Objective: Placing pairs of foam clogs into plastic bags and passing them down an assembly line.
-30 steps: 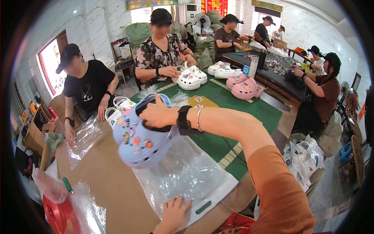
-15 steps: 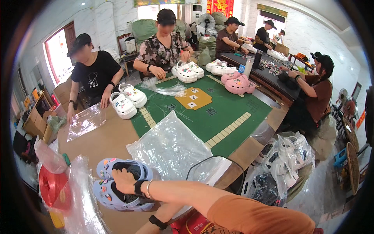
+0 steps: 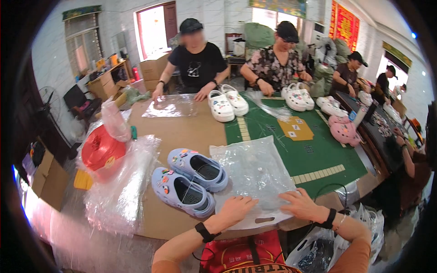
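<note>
A clear plastic bag [image 3: 252,159] with a white band and a cut-out handle hole lies flat along the table's near edge. My left hand [image 3: 236,210] rests on its near left part, fingers stretched out. On the near right part, my right hand [image 3: 302,204] touches the plastic with its fingers apart and slightly bent. Just left of the bag sit two light-blue clogs, the nearer clog [image 3: 175,193] and the farther clog [image 3: 200,168]. Colourful charms decorate both, their toes pointing to the far left. Neither hand touches the clogs.
Clear plastic sheets [image 3: 120,191] and a red roll of plastic twine [image 3: 102,152] lie at the left. White clogs [image 3: 221,107] stand across the table, and pink clogs [image 3: 343,130] at the right. Co-workers sit opposite. Bagged shoes [image 3: 314,250] hang low at the right.
The blue clogs, gripped by my hand before, now stand released on the table. Both hands have moved right onto the plastic bag. The view has turned left.
</note>
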A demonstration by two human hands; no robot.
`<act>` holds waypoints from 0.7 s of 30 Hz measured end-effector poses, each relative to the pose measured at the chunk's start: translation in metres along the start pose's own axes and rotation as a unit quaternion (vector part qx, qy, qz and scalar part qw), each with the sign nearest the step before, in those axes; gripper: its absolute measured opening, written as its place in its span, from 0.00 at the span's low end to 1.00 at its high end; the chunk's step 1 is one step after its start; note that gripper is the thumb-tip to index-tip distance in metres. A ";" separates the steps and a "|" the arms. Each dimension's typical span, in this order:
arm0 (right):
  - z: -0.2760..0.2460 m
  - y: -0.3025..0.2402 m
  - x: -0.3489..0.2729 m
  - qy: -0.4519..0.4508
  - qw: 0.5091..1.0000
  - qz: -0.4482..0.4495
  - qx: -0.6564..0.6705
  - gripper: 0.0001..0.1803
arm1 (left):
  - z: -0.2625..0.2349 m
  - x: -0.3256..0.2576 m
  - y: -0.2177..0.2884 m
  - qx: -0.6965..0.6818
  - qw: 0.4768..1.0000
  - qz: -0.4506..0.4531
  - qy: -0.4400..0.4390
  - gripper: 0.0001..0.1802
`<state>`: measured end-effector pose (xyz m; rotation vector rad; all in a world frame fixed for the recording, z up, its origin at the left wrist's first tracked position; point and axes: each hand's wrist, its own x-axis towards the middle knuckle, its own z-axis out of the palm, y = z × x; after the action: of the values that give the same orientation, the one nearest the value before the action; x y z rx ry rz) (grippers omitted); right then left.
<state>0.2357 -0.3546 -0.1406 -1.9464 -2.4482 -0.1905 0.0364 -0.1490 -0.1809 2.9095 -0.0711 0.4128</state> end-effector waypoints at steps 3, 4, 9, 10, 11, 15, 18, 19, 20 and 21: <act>0.008 0.008 -0.013 0.058 0.991 0.120 0.005 0.14 | -0.016 0.007 0.001 -0.021 0.999 -0.006 -0.029 0.26; 0.009 0.010 -0.019 0.099 0.976 0.190 0.022 0.15 | -0.018 0.009 0.000 -0.035 0.998 0.003 -0.043 0.25; 0.013 0.007 -0.022 0.065 0.906 0.380 0.174 0.14 | -0.038 -0.014 -0.016 -0.253 0.937 -0.204 0.128 0.16; 0.028 0.012 -0.026 0.123 0.916 0.332 0.187 0.14 | -0.043 -0.022 -0.024 -0.156 0.938 -0.217 0.222 0.12; 0.039 0.014 -0.028 0.178 0.923 0.274 0.201 0.14 | -0.052 -0.031 -0.034 -0.085 0.933 -0.248 0.247 0.10; 0.033 0.015 -0.026 0.177 0.922 0.261 0.223 0.16 | -0.046 -0.071 -0.077 0.012 0.919 -0.344 0.190 0.19; 0.041 0.017 -0.024 0.196 0.916 0.244 0.249 0.18 | -0.052 -0.050 -0.074 -0.013 0.900 -0.414 0.136 0.25; 0.042 0.016 -0.022 0.195 0.915 0.247 0.251 0.18 | -0.059 -0.040 -0.067 -0.027 0.867 -0.491 0.086 0.28; 0.041 0.015 -0.019 0.203 0.919 0.222 0.255 0.19 | -0.059 -0.032 -0.069 -0.029 0.867 -0.490 0.082 0.28; 0.040 0.014 -0.017 0.212 0.922 0.195 0.258 0.20 | -0.060 -0.027 -0.074 -0.032 0.861 -0.496 0.111 0.29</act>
<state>0.2560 -0.3641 -0.1804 -1.8497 -1.5970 0.0385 0.0001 -0.0636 -0.1467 2.3632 1.3329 0.5034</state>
